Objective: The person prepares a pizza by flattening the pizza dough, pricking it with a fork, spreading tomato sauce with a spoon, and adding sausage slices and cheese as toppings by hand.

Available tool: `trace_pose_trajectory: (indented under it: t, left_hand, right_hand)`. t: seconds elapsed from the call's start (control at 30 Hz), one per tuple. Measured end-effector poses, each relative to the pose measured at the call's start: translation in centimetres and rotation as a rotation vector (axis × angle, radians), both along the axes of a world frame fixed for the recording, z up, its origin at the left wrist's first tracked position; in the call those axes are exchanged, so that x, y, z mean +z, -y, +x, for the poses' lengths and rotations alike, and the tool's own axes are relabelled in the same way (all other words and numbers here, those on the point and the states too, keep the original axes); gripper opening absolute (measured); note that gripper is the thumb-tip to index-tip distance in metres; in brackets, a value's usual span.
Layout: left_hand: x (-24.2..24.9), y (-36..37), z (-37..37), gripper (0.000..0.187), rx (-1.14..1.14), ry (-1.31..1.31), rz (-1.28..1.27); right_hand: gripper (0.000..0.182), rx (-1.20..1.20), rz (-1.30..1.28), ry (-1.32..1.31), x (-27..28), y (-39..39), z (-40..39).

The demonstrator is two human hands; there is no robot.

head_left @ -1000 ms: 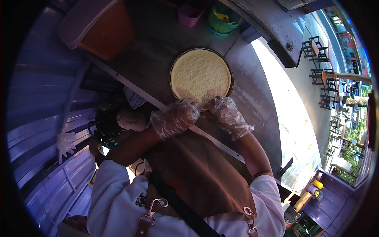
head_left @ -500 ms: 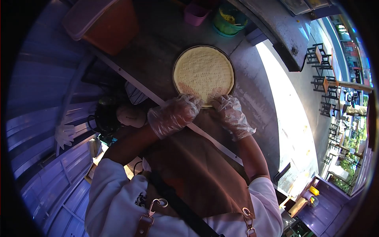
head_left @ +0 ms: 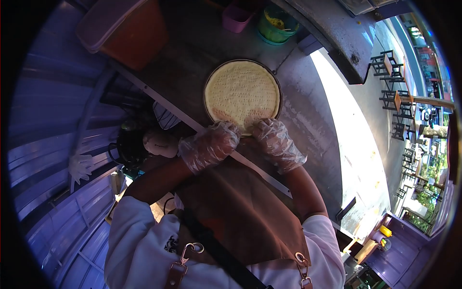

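Note:
A round pizza dough (head_left: 243,91), pale and pricked all over with small holes, lies flat in a dark round pizza pan (head_left: 281,99) on the counter. My left hand (head_left: 211,142), in a clear plastic glove, is closed at the near left rim of the pan. My right hand (head_left: 276,143), gloved the same way, is closed at the near right rim, a short gap away. Both sets of fingers curl over the rim and the dough's edge. The fingertips are partly hidden by the crinkled gloves.
On the dark counter (head_left: 308,120), an orange-brown tub (head_left: 137,36) stands far left. A pink container (head_left: 237,18) and a green bucket (head_left: 276,25) with yellow contents stand at the back. A metal ledge (head_left: 344,48) juts in at upper right.
The pan with the dough has shifted slightly left and towards me. Both hands have moved a little left with it, still closed at its near rim.

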State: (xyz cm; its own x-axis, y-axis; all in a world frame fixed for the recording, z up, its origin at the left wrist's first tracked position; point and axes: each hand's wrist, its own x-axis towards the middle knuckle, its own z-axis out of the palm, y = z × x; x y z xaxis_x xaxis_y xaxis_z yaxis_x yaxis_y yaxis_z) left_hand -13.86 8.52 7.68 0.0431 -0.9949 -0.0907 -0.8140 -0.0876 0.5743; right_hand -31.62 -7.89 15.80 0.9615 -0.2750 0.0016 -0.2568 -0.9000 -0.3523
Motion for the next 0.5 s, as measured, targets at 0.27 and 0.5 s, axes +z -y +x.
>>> trace_pose_trajectory:
  t: [0.27,0.5]
  left_hand:
    - [2.9,2.8,4.4,0.034,-0.105,0.105,-0.379]
    - [-7.3,1.2,2.8,0.035,-0.082,0.311,-0.312]
  right_hand:
    - [0.037,-0.073,0.039,-0.161,0.7,0.3,0.8]
    - [0.035,-0.093,-0.022,-0.130,-0.9,0.3,0.4]
